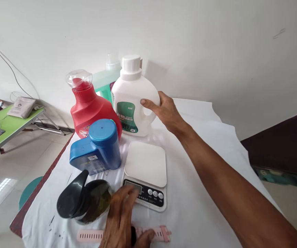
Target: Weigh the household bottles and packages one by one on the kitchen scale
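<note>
My right hand (169,111) grips a white laundry liquid bottle (139,89) at its handle, the thumb in front and the fingers hidden behind. The bottle has a white cap and a green label and stands near the wall. My left hand (121,217), slightly blurred, reaches over a smartwatch with a pink strap (90,236). Its fingers stretch toward the front of a white digital kitchen scale (145,163), and its thumb lies apart over the strap. Just left of this hand is a dark glass jug (96,199) with a black lid and spout.
A red detergent bottle (94,106) with a clear cap and a blue bottle (104,148) stand left of the scale. Behind them is a green bottle (103,81). White cloth (197,165) covers the table. A green table (14,120) and a teal stool (29,193) are at left.
</note>
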Demonstrator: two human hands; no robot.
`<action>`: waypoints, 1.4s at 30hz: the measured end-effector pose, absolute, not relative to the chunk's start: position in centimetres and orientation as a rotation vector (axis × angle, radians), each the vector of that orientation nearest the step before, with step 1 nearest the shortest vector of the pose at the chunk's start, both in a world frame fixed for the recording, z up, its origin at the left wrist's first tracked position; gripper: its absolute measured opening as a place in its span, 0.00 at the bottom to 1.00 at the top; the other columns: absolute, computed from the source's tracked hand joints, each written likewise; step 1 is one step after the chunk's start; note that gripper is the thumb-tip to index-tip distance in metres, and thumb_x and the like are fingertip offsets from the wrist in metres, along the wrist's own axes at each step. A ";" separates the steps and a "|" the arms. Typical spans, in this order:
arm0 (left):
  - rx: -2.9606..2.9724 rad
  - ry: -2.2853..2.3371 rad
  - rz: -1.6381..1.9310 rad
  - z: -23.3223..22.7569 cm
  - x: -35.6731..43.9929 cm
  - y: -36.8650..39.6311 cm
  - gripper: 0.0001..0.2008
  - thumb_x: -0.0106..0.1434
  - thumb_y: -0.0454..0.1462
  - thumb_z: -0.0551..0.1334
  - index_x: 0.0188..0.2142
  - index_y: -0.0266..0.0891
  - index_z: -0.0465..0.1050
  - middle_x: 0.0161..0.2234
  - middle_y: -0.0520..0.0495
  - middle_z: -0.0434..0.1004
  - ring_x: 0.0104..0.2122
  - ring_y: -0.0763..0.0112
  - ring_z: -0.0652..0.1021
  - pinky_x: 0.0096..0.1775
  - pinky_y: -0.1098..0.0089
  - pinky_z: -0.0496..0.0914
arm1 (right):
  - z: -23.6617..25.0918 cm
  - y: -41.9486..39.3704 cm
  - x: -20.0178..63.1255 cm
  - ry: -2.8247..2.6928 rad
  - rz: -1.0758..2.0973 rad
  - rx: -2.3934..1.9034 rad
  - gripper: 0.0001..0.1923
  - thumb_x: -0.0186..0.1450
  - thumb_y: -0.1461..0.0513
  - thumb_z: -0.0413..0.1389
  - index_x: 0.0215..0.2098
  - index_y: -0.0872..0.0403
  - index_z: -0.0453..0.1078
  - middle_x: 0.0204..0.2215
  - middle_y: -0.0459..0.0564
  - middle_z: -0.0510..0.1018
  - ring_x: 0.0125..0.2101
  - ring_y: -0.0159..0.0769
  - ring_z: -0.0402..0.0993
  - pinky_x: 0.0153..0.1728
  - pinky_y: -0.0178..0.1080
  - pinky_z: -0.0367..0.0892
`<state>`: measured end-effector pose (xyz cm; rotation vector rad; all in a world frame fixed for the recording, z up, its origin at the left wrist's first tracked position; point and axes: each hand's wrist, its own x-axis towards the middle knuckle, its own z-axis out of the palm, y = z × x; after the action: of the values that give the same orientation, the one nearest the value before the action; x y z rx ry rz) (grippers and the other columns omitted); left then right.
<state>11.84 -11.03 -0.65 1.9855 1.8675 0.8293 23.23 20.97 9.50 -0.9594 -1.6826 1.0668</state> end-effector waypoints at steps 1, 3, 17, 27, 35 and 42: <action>1.934 1.931 0.839 -0.6 12.4 -10.6 0.37 0.72 0.42 0.62 0.74 0.41 0.50 0.71 0.29 0.59 0.69 0.43 0.66 0.65 0.44 0.68 | 9.4 21.1 22.6 -1.638 1.090 -0.927 0.30 0.56 0.41 0.71 0.46 0.51 0.73 0.44 0.49 0.81 0.40 0.41 0.77 0.41 0.44 0.76; 1.846 2.038 0.850 -0.3 13.5 -9.6 0.43 0.72 0.41 0.61 0.77 0.39 0.37 0.75 0.29 0.47 0.73 0.43 0.57 0.68 0.42 0.62 | 9.1 21.5 22.0 -1.575 1.132 -0.856 0.29 0.53 0.42 0.72 0.40 0.52 0.74 0.34 0.45 0.80 0.30 0.34 0.72 0.33 0.40 0.72; 1.322 2.123 0.953 -2.3 14.0 -4.2 0.38 0.73 0.49 0.56 0.76 0.39 0.48 0.74 0.35 0.55 0.73 0.44 0.59 0.71 0.42 0.53 | 7.5 21.0 20.6 -1.214 1.090 -0.813 0.28 0.50 0.47 0.75 0.19 0.51 0.63 0.15 0.37 0.58 0.16 0.25 0.50 0.15 0.34 0.47; 1.433 1.940 0.958 -1.4 13.7 -4.4 0.36 0.73 0.50 0.57 0.75 0.42 0.53 0.76 0.42 0.52 0.75 0.52 0.54 0.73 0.48 0.51 | 13.5 16.4 26.3 -1.117 0.907 -0.703 0.27 0.45 0.60 0.74 0.12 0.51 0.57 0.11 0.36 0.55 0.13 0.23 0.50 0.14 0.34 0.47; 1.436 1.686 0.806 -0.2 12.4 -4.7 0.40 0.74 0.53 0.54 0.77 0.38 0.43 0.77 0.41 0.40 0.76 0.52 0.44 0.74 0.45 0.42 | 12.5 10.0 30.9 -1.024 0.967 -0.904 0.26 0.45 0.63 0.70 0.12 0.51 0.52 0.12 0.37 0.51 0.13 0.23 0.48 0.14 0.33 0.49; 1.336 1.615 0.942 -0.1 12.2 -5.0 0.45 0.73 0.47 0.56 0.77 0.34 0.30 0.76 0.32 0.49 0.76 0.53 0.50 0.74 0.44 0.45 | 11.5 8.6 30.6 -0.941 0.996 -1.003 0.29 0.35 0.60 0.70 0.06 0.52 0.49 0.06 0.37 0.51 0.09 0.23 0.48 0.09 0.32 0.46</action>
<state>12.24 -4.96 -0.07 1.3364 1.6149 0.9422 30.61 8.56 11.47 -1.0031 -0.9406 0.9959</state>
